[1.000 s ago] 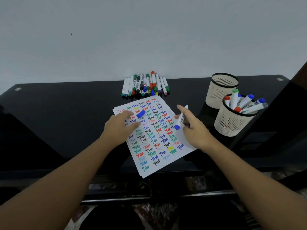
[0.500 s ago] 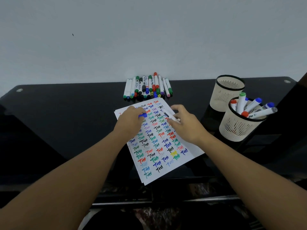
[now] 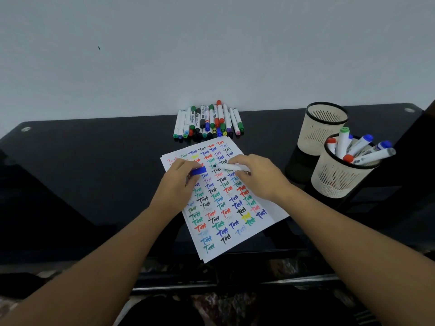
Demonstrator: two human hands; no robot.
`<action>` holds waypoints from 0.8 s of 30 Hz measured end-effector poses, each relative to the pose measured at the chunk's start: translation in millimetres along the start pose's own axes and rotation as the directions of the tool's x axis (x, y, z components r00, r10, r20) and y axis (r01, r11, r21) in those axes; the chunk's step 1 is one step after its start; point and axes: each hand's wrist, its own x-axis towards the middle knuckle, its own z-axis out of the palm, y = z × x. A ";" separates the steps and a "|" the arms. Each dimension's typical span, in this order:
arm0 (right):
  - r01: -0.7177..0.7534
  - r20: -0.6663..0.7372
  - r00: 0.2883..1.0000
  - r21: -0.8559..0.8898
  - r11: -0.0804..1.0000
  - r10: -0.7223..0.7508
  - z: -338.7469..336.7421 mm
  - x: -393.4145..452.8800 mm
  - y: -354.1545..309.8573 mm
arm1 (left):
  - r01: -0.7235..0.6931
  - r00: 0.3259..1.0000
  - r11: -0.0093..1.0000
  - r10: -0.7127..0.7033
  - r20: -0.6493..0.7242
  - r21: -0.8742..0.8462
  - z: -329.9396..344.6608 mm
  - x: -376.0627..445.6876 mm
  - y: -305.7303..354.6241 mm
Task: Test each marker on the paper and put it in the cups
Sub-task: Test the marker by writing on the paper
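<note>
Uncapped white marker (image 3: 231,167) with a dark tip lies nearly level over the upper part of the white paper sheet (image 3: 237,243), tip pointing left among the rows of coloured handwritten words. We note the right hand (image 3: 256,176) holding it, fingers curled round the barrel. Whether the tip touches the sheet we cannot tell. The left hand (image 3: 177,182) rests on the sheet's left edge, its fingers pinching a blue marker cap (image 3: 198,171) just beside the tip.

The sheet lies askew on a glossy black glass table (image 3: 94,165), which mirrors the things on it and carries round metal fittings near its far corners. Behind the sheet, against a plain pale grey-white wall (image 3: 211,55), we log a row of capped markers in mixed colours (image 3: 208,121) lying side by side. To the right stand two cream perforated plastic cups with black rims: the far cup (image 3: 321,130), and the near cup (image 3: 339,182) holding several white markers with blue, red and green caps. Below the table's front edge we see a patterned floor, dim and unclear.
</note>
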 end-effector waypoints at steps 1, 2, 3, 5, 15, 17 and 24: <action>0.006 0.004 1.000 -0.023 1.000 -0.006 0.1 1.2 -0.6 | -0.015 1.000 1.000 0.015 -0.001 0.009 1.1 -1.0 0.2; 0.009 0.005 1.000 -0.034 0.999 -0.009 0.6 2.7 -0.7 | -0.031 1.000 0.999 0.031 0.001 0.024 1.9 -1.4 0.1; 0.011 0.004 1.000 -0.035 0.999 -0.011 1.4 4.0 -1.0 | -0.046 0.999 0.998 0.046 0.001 0.040 2.4 -1.7 0.0; 0.013 0.004 1.000 -0.033 0.999 -0.013 3.7 6.3 -2.2 | -0.058 0.998 0.997 0.058 -0.001 0.060 2.8 -2.3 -0.4; 0.062 -0.002 0.998 -0.012 0.998 -0.062 4.4 10.4 -2.3 | -0.066 0.997 0.994 0.068 -0.022 0.081 2.8 -3.5 -1.1; 0.076 -0.001 0.997 -0.015 0.997 -0.076 4.2 10.2 -2.2 | -0.074 0.997 0.994 0.076 -0.017 0.082 2.8 -4.3 0.2; 0.133 0.007 0.991 -0.056 0.990 -0.133 9.4 11.1 -5.6 | -0.087 0.996 0.992 0.089 -0.023 0.093 1.4 -6.7 3.4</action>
